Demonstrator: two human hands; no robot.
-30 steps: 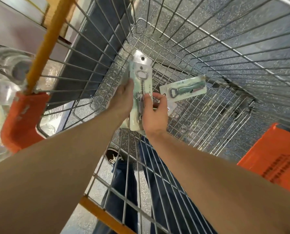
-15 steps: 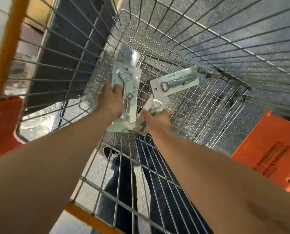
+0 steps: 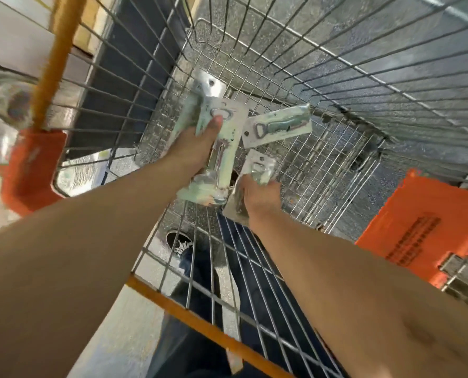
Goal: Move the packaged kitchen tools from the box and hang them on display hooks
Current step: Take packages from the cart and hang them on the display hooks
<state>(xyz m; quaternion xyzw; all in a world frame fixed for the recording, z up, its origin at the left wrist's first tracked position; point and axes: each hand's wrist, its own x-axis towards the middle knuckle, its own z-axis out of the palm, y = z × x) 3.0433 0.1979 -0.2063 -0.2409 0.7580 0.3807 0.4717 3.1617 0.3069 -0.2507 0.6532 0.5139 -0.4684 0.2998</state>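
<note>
Both arms reach down into a wire shopping cart (image 3: pixel 336 85). My left hand (image 3: pixel 192 148) grips a stack of pale green carded corkscrew packages (image 3: pixel 222 154), thumb pressed on the front card. My right hand (image 3: pixel 260 197) is closed on another carded package (image 3: pixel 257 170), held upright just right of the stack. A third pack, a bottle opener on a green card (image 3: pixel 278 128), lies tilted on the cart's wire floor beyond both hands.
The cart has an orange-yellow rim bar (image 3: pixel 200 323) near me and orange plastic corners (image 3: pixel 31 170). An orange crate (image 3: pixel 424 227) stands at the right outside the cart. My legs and a shoe (image 3: pixel 179 241) show through the mesh below. Shiny metal ware sits at far left.
My right hand let go of the shared stack and took hold of a separate package lower down. The left hand keeps the stack. The view shifted slightly.
</note>
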